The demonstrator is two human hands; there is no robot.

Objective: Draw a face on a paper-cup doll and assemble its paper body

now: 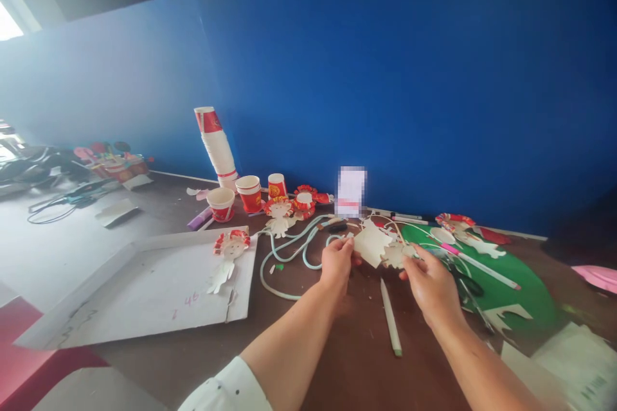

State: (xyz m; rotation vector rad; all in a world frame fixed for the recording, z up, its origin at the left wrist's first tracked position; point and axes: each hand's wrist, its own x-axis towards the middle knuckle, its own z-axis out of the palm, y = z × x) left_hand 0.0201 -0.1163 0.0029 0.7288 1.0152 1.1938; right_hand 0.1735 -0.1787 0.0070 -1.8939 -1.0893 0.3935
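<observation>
My left hand (337, 263) pinches the left edge of a cream paper piece (373, 244), fingertips together. My right hand (431, 282) grips a scalloped paper cutout (398, 255) between thumb and fingers. The two papers overlap or join in front of my hands; which, I cannot tell. On the brown table (351, 347) between my forearms lies a white marker (391, 318). Dark-handled scissors (470, 282) rest on a green round mat (523, 282) just right of my right hand, with a pink-capped marker (482, 267) near them.
Left, a paper doll with a red curled rim (231, 244) lies on a white cardboard sheet (178, 289). A leaning stack of paper cups (219, 151) and red cups (249, 194) stand by the blue partition (385, 77). A pale blue cable (277, 295) loops beside my left hand.
</observation>
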